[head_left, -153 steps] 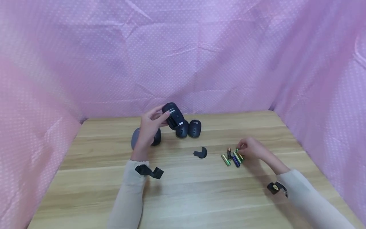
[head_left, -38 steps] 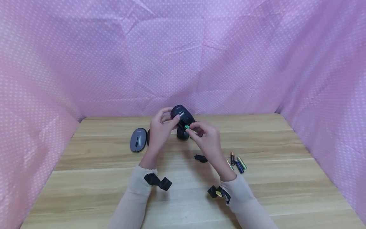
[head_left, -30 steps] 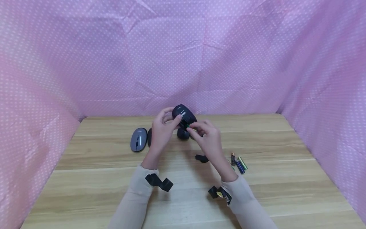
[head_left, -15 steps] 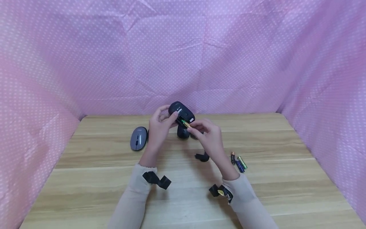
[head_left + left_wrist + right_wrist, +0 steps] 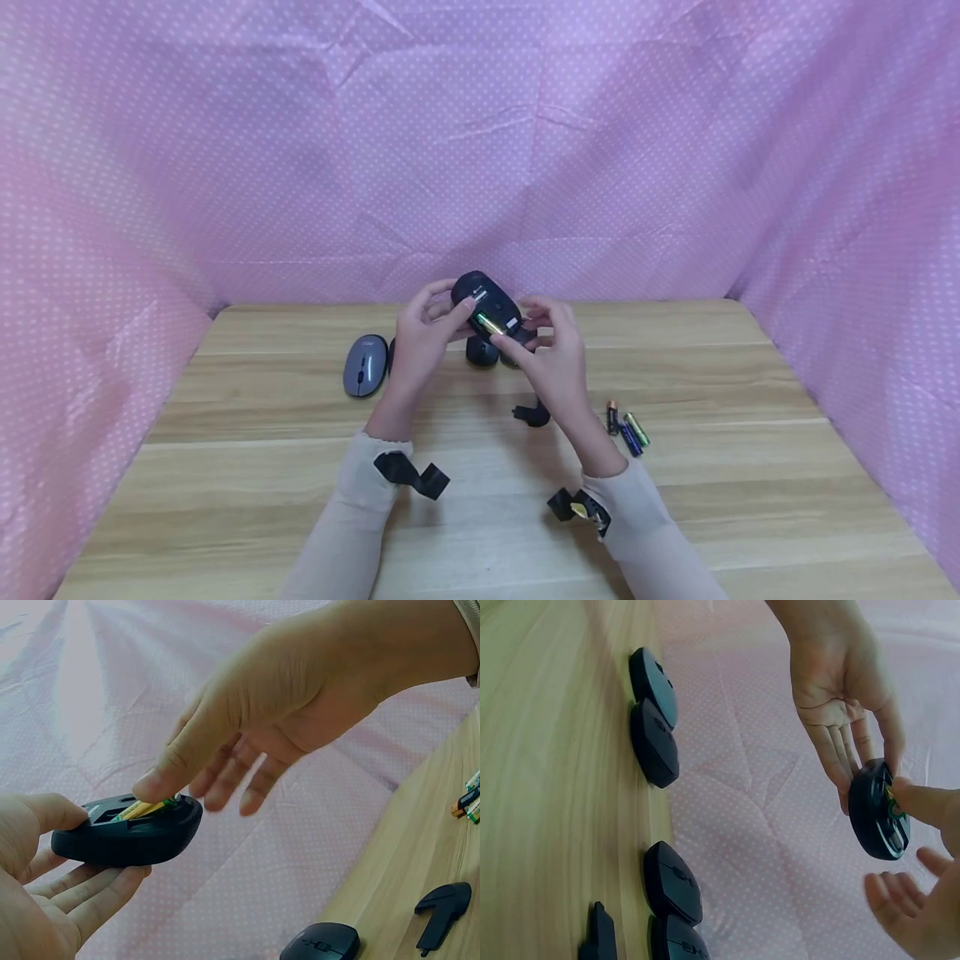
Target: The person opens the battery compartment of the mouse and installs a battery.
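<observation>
My left hand holds a black computer mouse above the table, underside up, thumb on top and fingers beneath. A green and gold battery lies in its uncovered battery slot. In the left wrist view my right hand presses its thumb on the battery, while its other fingers hang apart from the mouse. The right wrist view shows the same thumb on the battery. Below the hands lies the black battery cover, partly hidden by the right hand in the head view; the left wrist view shows the cover whole.
A grey mouse stands at the left of the wooden table, a dark mouse beside it. Two black mice sit behind the hands. Loose batteries lie at right. Pink dotted cloth hangs around.
Since five seconds ago, the right hand has brought a battery from the right-hand group to the mouse. Over the last second the battery went into the slot, and the right fingers loosened from their pinch.
</observation>
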